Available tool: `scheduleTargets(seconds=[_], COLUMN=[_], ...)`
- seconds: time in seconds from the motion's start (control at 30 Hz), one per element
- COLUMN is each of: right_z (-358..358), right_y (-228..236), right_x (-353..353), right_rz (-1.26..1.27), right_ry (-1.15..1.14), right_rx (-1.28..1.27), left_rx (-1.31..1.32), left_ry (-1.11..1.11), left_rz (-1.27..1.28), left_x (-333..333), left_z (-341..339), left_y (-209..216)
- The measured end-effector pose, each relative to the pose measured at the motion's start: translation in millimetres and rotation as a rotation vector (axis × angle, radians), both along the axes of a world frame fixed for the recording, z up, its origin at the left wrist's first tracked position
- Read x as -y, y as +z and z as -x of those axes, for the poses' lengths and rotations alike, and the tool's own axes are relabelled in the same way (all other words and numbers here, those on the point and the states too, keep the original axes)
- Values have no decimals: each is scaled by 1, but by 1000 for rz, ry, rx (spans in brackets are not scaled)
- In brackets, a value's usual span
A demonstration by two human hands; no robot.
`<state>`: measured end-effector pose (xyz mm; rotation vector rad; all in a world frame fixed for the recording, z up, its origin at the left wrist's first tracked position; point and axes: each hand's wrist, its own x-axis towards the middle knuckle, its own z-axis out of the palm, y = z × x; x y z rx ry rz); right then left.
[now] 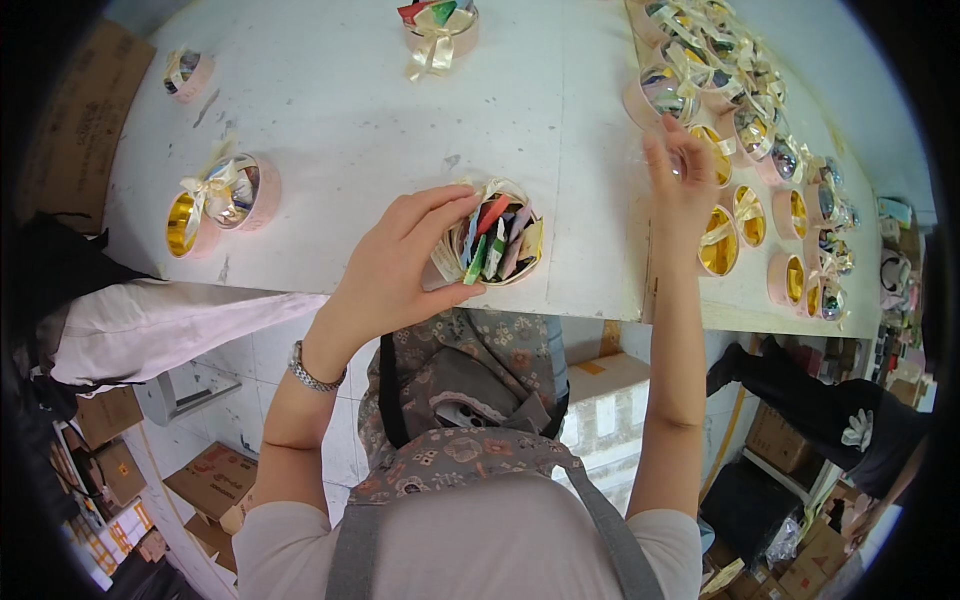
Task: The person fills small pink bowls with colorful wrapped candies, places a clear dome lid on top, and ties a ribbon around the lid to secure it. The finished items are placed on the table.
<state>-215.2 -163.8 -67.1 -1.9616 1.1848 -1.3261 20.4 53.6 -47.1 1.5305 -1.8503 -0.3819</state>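
A round pale box (534,262) packed with small colourful sachets (494,240) stands near the table's front edge. My left hand (395,255) curves around its left side, fingers on the far rim and thumb at the near side. Pale ribbon loops show about the rim. My right hand (685,175) is raised farther right, beside a group of similar boxes. Its fingers are bent and a little blurred; something clear and shiny shows among them, its shape hard to make out. Close to that hand lies a pink box with a clear domed top (665,95).
Several pink boxes with gold insides (717,240) and ribbons crowd the table's right side. At left stand a ribboned pair (230,195) and a smaller box (187,75); another filled box (440,35) is at the back. A person's dark-clothed arm (820,400) shows at right, a pale sleeve (180,330) at left.
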Motion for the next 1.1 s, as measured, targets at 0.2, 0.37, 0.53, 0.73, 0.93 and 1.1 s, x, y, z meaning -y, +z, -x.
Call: scheduleTargets(seconds=[0.2, 0.37, 0.53, 0.73, 0.93, 1.1], right_z=[-3, 5, -32, -31, 0, -23], right_y=[25, 52, 71, 46, 13, 48], right_x=[-25, -40, -53, -53, -22, -54], right_rz=[28, -680, -665, -134, 325, 404], right_ry=[88, 649, 746, 518, 36, 257], right_rx=[-320, 771, 960, 275, -607, -302], left_rx=[-99, -596, -1006, -1274, -1370, -1402], left_ry=[15, -2, -261, -274, -222, -118], left_rz=[-48, 85, -358, -484, -271, -314], left_x=[2, 22, 98, 107, 88, 54], left_z=[6, 1, 15, 21, -50, -11], left_y=[9, 42, 70, 67, 52, 56])
